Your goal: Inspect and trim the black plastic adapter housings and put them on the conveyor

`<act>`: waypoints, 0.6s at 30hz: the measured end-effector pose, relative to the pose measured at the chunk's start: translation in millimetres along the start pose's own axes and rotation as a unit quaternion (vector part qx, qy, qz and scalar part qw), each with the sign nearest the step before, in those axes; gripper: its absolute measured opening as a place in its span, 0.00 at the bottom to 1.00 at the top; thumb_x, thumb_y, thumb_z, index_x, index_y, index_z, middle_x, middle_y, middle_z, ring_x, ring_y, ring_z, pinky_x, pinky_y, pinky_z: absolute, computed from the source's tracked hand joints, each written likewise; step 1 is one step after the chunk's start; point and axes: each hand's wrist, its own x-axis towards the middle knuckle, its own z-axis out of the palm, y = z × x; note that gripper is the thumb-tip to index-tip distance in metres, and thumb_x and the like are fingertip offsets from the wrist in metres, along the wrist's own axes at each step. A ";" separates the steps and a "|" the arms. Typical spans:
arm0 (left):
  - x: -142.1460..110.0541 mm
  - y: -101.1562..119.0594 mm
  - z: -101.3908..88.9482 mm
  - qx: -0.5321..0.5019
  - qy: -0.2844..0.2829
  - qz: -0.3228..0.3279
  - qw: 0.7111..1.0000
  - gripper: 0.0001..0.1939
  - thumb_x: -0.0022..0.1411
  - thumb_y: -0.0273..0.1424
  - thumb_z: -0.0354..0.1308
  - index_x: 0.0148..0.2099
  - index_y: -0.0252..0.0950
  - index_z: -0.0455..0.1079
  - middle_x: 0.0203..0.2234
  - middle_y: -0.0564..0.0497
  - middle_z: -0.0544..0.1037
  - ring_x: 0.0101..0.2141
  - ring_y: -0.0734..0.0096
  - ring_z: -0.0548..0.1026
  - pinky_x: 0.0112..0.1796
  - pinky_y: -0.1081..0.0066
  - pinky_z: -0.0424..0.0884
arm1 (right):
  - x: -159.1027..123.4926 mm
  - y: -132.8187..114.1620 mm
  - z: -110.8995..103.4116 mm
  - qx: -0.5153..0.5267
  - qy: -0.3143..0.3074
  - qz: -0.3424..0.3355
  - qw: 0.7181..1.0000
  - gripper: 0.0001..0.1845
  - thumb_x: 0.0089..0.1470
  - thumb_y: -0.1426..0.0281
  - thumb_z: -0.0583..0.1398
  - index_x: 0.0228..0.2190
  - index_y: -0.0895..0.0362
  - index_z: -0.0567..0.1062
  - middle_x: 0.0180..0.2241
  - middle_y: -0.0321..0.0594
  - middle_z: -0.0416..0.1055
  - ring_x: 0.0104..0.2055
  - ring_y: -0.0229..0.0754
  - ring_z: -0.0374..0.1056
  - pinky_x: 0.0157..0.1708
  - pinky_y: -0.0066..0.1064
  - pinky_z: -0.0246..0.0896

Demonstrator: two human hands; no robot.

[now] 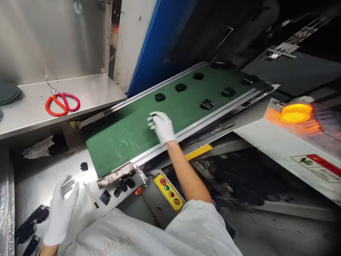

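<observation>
My right hand [162,125], in a white glove, reaches over the green conveyor belt [119,131] and closes its fingertips on a small black plastic part [153,115]. Several more black parts ride the belt further up, the nearest of them a black part [160,96]. My left hand [60,209], also gloved, hovers with fingers spread over the metal table [34,177] at the lower left and holds nothing. Beside it lie a small knife [90,194] and a loose black part [84,166].
Red-handled scissors [62,104] lie on a steel shelf [87,89] at the upper left. A yellow button box [168,191] sits below the belt's end, beside several black parts [121,187]. An orange warning light [295,113] glows at right. Black trays [29,225] sit at lower left.
</observation>
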 end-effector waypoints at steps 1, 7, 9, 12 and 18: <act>-0.6 23.9 12.7 -0.056 -0.044 0.028 0.997 0.31 0.56 0.44 0.60 0.61 0.57 0.58 0.53 0.51 0.74 0.52 0.52 0.75 0.52 0.49 0.73 | -20.2 -5.5 21.6 0.022 -0.066 -0.016 0.997 0.14 0.58 0.68 0.51 0.43 0.60 0.70 0.40 0.42 0.74 0.33 0.32 0.68 0.33 0.25 0.64; 9.3 99.9 70.2 -0.198 -0.111 0.255 0.940 0.32 0.41 0.35 0.73 0.49 0.37 0.66 0.50 0.43 0.75 0.50 0.58 0.75 0.51 0.58 0.73 | -107.9 -22.9 86.9 0.200 -0.410 -0.149 0.877 0.14 0.53 0.59 0.58 0.37 0.55 0.66 0.44 0.40 0.71 0.45 0.37 0.69 0.45 0.33 0.68; 10.2 96.1 70.0 -0.217 -0.067 0.228 0.947 0.21 0.50 0.33 0.69 0.45 0.37 0.67 0.44 0.46 0.78 0.42 0.65 0.78 0.44 0.64 0.76 | -97.1 -25.0 75.0 0.153 -0.507 -0.173 0.830 0.18 0.57 0.57 0.54 0.44 0.55 0.67 0.53 0.42 0.67 0.50 0.37 0.67 0.51 0.36 0.65; 4.6 87.9 60.3 -0.235 -0.014 0.214 0.948 0.16 0.54 0.29 0.66 0.44 0.38 0.67 0.39 0.49 0.79 0.38 0.70 0.79 0.40 0.67 0.76 | -49.6 -29.7 50.6 -0.049 -0.621 -0.191 0.759 0.20 0.57 0.60 0.56 0.48 0.55 0.71 0.48 0.40 0.73 0.46 0.38 0.70 0.49 0.37 0.66; -6.5 87.7 36.3 -0.283 -0.059 0.176 0.941 0.14 0.53 0.21 0.64 0.42 0.39 0.70 0.37 0.52 0.79 0.38 0.71 0.79 0.41 0.69 0.76 | 87.3 -24.6 12.5 -0.351 -0.042 -0.211 0.911 0.27 0.66 0.65 0.46 0.57 0.70 0.67 0.60 0.73 0.55 0.63 0.62 0.54 0.44 0.57 0.52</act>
